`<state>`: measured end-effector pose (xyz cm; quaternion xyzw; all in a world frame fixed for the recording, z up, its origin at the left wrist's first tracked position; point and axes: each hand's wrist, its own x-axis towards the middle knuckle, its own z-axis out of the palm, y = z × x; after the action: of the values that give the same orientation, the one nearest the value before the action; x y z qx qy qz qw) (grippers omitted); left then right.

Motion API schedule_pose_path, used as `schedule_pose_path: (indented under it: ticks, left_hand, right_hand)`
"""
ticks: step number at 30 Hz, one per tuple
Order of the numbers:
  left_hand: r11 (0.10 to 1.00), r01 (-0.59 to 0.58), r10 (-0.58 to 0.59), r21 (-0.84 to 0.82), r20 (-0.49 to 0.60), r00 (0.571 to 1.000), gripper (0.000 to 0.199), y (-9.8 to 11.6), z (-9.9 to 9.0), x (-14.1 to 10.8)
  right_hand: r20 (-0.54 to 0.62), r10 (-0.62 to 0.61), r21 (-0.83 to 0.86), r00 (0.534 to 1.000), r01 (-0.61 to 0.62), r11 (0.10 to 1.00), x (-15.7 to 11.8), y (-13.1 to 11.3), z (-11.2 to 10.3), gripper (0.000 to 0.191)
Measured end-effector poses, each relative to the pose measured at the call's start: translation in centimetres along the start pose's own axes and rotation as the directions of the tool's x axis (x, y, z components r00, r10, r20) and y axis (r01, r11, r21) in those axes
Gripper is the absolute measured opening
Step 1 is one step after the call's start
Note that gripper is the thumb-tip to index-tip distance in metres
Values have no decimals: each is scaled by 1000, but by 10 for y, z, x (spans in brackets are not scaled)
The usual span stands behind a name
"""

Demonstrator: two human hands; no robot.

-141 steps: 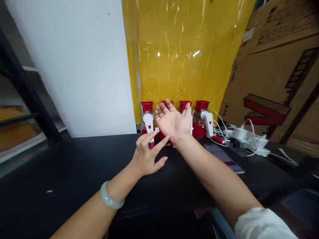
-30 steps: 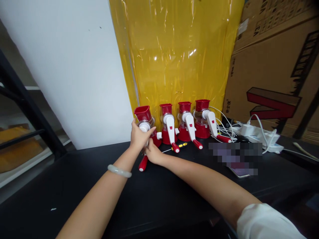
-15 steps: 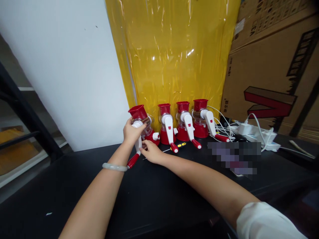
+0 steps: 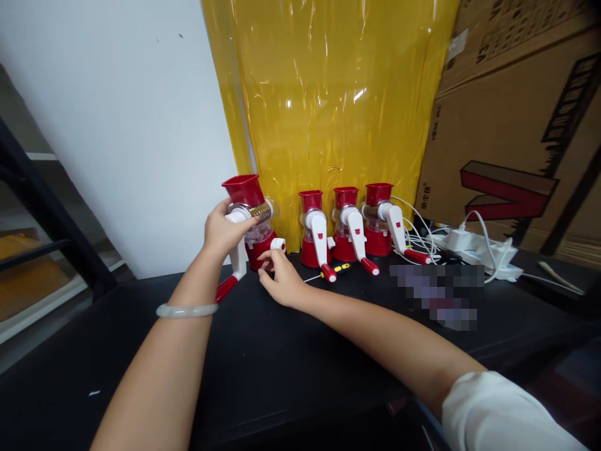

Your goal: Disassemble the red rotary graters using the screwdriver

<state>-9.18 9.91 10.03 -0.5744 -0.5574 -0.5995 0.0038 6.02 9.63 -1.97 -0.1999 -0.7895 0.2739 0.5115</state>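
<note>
The person's left hand [image 4: 225,233] grasps a red-and-white plastic crank grater with a clear drum [image 4: 258,232] — slightly tilted, over the black desk [image 4: 291,369], left of three similar graters [image 4: 345,249]; the right hand [image 4: 284,282] curls by its round white knob [image 4: 278,243], its grip unclear.

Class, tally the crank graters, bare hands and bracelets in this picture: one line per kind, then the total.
Crank graters: 4 (held grater, left row grater, middle row grater, right row grater)
Bare hands: 2 (left hand, right hand)
Bracelets: 1 (pale bracelet)
Total: 7
</note>
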Motion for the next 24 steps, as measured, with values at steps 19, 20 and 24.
schedule_pose_path:
  ticks: [19, 20, 24]
  left_hand:
    - [923, -380, 327, -66, 655, 681, 82, 86, -46, -36]
    - [923, -377, 323, -74, 683, 655, 82, 85, -45, -36]
    - [934, -330, 311, -135, 763, 566, 84, 77, -40, -35]
  right_hand:
    - [52, -222, -115, 974, 227, 967, 46, -107, -161, 64]
    - [98, -183, -67, 978, 190, 979, 46, -106, -162, 66]
    - [128, -92, 31, 988, 89, 996, 47, -99, -156, 69]
